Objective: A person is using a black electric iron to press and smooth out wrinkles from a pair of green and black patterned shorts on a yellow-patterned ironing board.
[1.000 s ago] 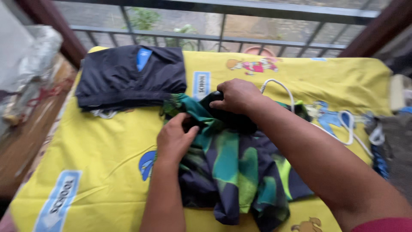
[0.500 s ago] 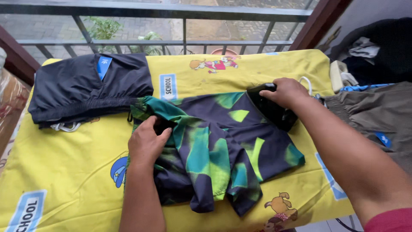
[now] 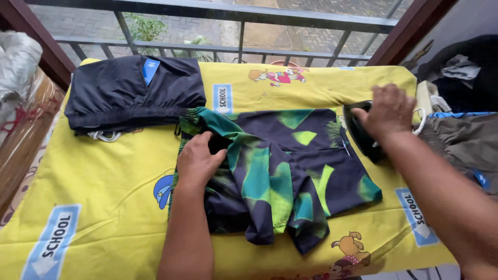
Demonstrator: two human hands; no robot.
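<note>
Patterned shirt (image 3: 290, 171) under left grip (image 3: 197, 161); right grip (image 3: 386, 111) on iron (image 3: 360, 137).

Dark navy garment with green patches (image 3: 290, 171): lies crumpled, partly spread, at centre of the yellow cloth. Black clothes iron (image 3: 360, 136): stands just off the garment's right edge, mostly covered.

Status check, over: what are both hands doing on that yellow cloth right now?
Left hand flat on green-patterned shorts, pinning them. Right hand gripping black iron at the shorts' right edge. Folded dark garment lies apart, upper left.
</note>
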